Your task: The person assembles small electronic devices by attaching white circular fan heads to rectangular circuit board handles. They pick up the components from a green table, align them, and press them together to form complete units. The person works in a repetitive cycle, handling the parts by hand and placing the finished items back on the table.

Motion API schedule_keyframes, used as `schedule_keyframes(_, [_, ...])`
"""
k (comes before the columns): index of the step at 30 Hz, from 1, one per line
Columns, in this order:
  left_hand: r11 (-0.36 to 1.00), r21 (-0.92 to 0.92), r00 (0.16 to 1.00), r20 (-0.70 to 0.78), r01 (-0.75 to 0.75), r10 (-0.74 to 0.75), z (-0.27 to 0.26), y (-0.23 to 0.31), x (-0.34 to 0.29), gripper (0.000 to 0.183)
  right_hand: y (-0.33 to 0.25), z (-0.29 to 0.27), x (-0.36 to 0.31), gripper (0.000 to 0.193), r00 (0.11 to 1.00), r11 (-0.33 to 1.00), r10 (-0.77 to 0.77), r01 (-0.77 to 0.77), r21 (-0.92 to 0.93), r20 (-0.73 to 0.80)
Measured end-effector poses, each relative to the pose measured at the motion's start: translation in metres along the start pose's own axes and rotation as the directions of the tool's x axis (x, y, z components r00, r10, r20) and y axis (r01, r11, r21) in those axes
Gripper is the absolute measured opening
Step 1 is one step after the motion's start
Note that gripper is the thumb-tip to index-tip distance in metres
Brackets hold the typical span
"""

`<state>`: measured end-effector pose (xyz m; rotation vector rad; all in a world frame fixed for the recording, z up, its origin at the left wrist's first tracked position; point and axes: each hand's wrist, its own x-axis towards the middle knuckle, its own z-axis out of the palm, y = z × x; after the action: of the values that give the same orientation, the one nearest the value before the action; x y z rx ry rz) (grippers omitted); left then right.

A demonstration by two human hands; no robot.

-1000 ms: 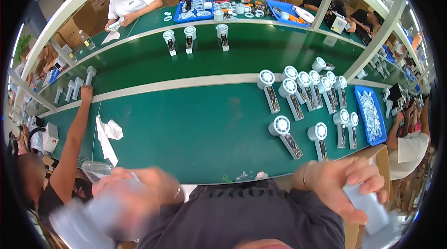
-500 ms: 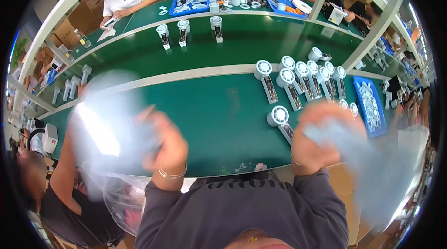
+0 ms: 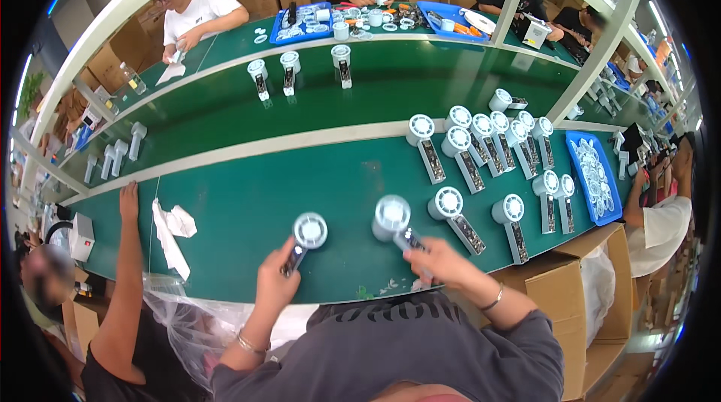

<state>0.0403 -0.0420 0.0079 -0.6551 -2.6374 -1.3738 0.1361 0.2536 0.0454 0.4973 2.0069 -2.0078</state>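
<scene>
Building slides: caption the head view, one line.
Left hand and right hand each hold a pale fan unit over a green workbench, more fans at right.

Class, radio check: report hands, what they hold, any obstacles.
Left hand: round-headed device by its handle. Right hand: second device, likewise. More devices close right; crumpled white sheet farther left.

Hands (image 3: 276,280) closer together now, gripping fans (image 3: 309,231)
</scene>
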Motion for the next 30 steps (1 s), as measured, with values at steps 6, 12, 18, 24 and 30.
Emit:
schedule_keyframes(6, [0.599, -0.171, 0.343, -0.921, -0.782, 0.185, -0.038, 0.106, 0.045, 0.037, -0.115, 0.013, -0.049, 0.046, -0.504, -0.481, -0.774, 0.862, -0.162, -0.384])
schedule_keyframes(12, [0.232, -0.193, 0.19, -0.981, -0.953, -0.034, -0.021, 0.111, 0.063, 0.048, -0.125, 0.011, -0.028, 0.042, -0.196, -0.131, -0.88, 0.976, -0.176, -0.432])
schedule_keyframes(18, [0.576, -0.035, 0.034, -0.999, -0.817, -0.012, -0.009, 0.134, 0.065, 0.014, -0.127, 0.009, -0.022, 0.038, -0.295, -0.23, -0.851, 0.953, -0.196, -0.435])
schedule_keyframes(24, [0.668, 0.029, 0.106, -0.981, -0.743, 0.161, 0.0, 0.158, 0.087, 0.012, -0.115, -0.007, -0.014, 0.048, -0.214, -0.147, -0.909, 0.967, -0.206, -0.359])
schedule_keyframes(30, [0.747, 0.009, 0.44, -0.803, -0.664, 0.401, 0.006, 0.134, 0.099, 0.015, -0.122, -0.016, -0.016, 0.056, -0.074, 0.099, -0.954, 0.836, -0.54, -0.291])
